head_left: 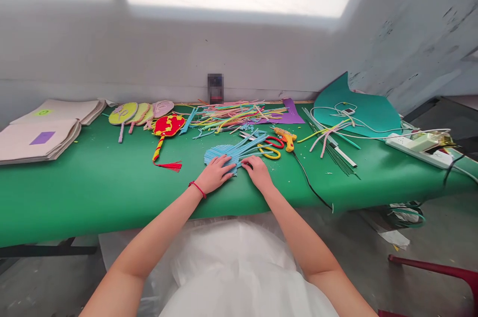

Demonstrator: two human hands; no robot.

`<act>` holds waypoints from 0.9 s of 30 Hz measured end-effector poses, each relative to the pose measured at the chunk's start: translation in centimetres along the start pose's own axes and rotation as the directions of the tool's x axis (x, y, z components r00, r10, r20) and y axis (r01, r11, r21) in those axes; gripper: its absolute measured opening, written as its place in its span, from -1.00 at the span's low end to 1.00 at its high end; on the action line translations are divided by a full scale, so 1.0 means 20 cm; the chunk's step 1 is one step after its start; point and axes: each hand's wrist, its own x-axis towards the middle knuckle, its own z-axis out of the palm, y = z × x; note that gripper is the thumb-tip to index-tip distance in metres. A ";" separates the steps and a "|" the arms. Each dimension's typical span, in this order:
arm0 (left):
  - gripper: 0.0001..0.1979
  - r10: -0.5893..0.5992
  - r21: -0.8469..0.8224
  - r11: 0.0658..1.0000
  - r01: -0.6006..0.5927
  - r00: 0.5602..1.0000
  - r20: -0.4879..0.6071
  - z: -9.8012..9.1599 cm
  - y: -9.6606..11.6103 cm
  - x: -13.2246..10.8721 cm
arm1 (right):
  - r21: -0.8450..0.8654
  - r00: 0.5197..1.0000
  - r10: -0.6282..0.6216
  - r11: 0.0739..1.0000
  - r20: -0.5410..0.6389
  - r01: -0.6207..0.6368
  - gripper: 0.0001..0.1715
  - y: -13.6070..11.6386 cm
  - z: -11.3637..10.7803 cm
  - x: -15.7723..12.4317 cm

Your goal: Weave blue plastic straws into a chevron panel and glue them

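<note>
A flat, round piece of light-blue pipe cleaners lies on the green table, its loose strands fanning out to the upper right. My left hand rests on its lower part with fingers stretched out flat. Just to the right, my right hand has thumb and finger pinched at the end of a blue pipe cleaner by the piece's edge. Scissors with one red and one yellow handle loop lie beyond my right hand, partly under the blue strands. A yellow glue gun is beside them.
Loose coloured pipe cleaners are heaped at the back, near purple sheet. A red fan with tassel and several pastel fans lie left, beyond them stacked cardboard. Right are thin wires, teal sheet and a power strip.
</note>
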 end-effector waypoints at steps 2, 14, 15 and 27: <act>-0.62 -0.011 -0.029 1.000 0.011 1.000 -0.008 0.00 0.00 0.00 | 0.019 1.000 0.002 1.000 -0.003 -0.002 -0.86 0.00 0.00 0.00; -0.46 -0.047 -0.011 0.999 0.050 0.981 0.187 -0.05 0.03 -0.02 | 0.048 0.999 0.049 0.998 0.012 -0.049 -0.90 0.03 0.00 0.01; -0.45 -0.049 -0.006 0.999 0.051 0.978 0.201 -0.05 0.03 -0.02 | 0.050 0.999 0.049 0.998 0.013 -0.050 -0.90 0.03 0.00 0.01; -0.38 -0.032 -0.025 0.999 0.038 0.978 0.206 -0.05 0.02 -0.02 | -0.006 1.000 0.006 1.000 0.019 -0.006 -0.89 0.02 0.01 0.01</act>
